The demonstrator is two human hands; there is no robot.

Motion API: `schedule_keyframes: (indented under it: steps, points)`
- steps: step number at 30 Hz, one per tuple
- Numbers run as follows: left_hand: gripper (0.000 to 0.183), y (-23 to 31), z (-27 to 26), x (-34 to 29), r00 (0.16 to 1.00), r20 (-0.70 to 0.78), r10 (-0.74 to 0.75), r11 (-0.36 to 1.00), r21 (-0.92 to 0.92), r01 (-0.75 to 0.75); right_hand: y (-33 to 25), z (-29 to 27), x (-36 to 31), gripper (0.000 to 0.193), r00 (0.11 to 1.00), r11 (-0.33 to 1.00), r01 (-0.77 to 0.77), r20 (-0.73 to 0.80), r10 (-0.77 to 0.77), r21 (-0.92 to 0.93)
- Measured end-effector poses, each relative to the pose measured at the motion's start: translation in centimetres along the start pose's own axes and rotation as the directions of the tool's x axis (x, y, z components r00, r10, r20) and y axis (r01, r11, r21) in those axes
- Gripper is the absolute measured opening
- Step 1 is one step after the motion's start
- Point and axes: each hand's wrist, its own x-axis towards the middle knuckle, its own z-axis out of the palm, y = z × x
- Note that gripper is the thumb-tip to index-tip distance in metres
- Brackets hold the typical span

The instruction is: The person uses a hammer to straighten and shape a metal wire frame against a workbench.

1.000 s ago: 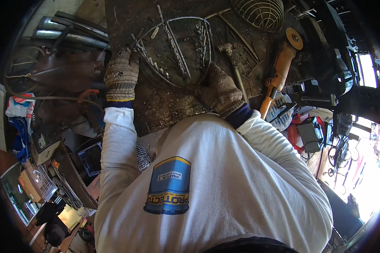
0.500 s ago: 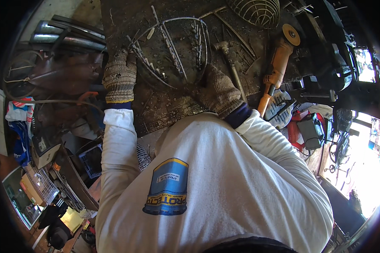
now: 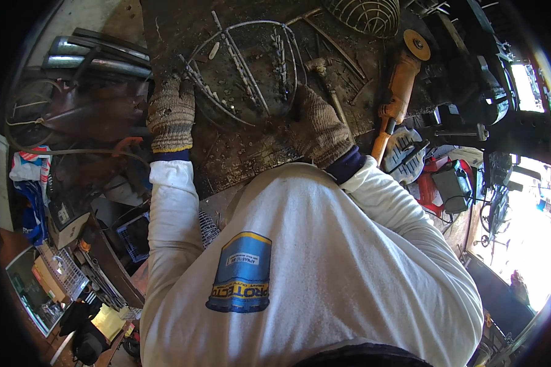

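A rounded metal frame (image 3: pixel 251 23) of thin rod lies on the dark workbench (image 3: pixel 226 159), with slanted bars (image 3: pixel 242 64) across it that carry rows of short stubs. My left hand (image 3: pixel 171 116), in a brown knitted glove, is closed at the frame's left side, its fingertips partly hidden. On the opposite side, my right hand (image 3: pixel 324 125) in a matching glove has its fingers curled at the lower right of the rim. Just beyond that hand rests a hammer (image 3: pixel 330 85). A small pale oval piece (image 3: pixel 214 50) lies inside the frame's outline.
An orange angle grinder (image 3: pixel 401 85) lies to the right, disc end away from me. A domed wire guard (image 3: pixel 367 13) and thin metal rods (image 3: pixel 333 40) are at the back. Metal tubes (image 3: pixel 98 61) lie at the left, and a hose (image 3: pixel 79 148) runs below them.
The whole view has shifted slightly. Both hands stay at the frame, which has tilted only a little, if at all.
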Motion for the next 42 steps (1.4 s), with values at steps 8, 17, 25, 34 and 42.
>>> schedule_keyframes:
  steps: [8, 17, 25, 34, 42]
  points:
    - [0.049, -1.4, 1.5, 0.1, 0.996, -0.032, 0.089, 0.996, 0.005, -0.089, 0.3, 0.1, -0.4, 0.061, 0.998, 0.998, 0.052, -0.038, -0.054, -0.036]
    - [0.048, -1.0, 1.2, -0.1, 1.0, -0.008, 0.012, 0.999, 0.042, -0.011, -1.9, -0.7, -0.3, 0.057, 0.997, 0.991, -0.058, 0.04, 0.063, -0.123]
    - [0.049, -0.8, 1.3, 0.7, 0.998, -0.047, 0.049, 0.998, 0.033, -0.047, -0.3, 0.2, 0.3, 0.059, 1.0, 0.989, -0.023, 0.018, 0.026, -0.146]
    - [0.046, -1.4, 1.2, 0.6, 0.993, -0.108, 0.041, 0.999, 0.002, -0.041, -1.7, -0.5, 0.0, 0.056, 1.0, 0.993, 0.017, -0.01, -0.018, -0.118]
    - [0.048, -0.7, 0.5, 0.2, 0.99, -0.132, 0.05, 0.998, -0.038, -0.056, -2.0, -0.5, 0.1, 0.056, 1.0, 0.999, 0.002, -0.023, -0.003, -0.047]
